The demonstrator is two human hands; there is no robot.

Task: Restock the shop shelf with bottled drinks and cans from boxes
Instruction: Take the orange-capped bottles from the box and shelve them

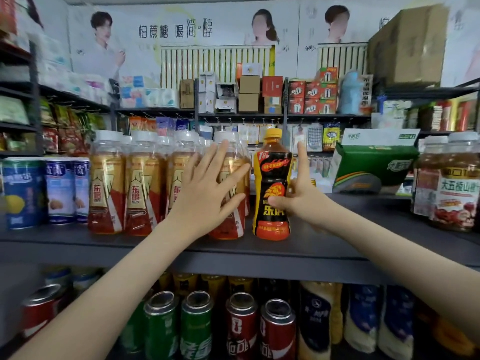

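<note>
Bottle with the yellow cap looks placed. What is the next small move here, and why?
Probably release it: the right hand grips the Hi-Tiger bottle, which already stands upright on the shelf beside the gold-and-red bottles, while the left hand presses flat on the nearest of them, seemingly steadying it.

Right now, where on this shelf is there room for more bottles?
Bare shelf lies right of the black bottle, up to the jars, in front of the green box. Left of it is crowded: gold-and-red bottles stand packed together, then blue cans.
</note>
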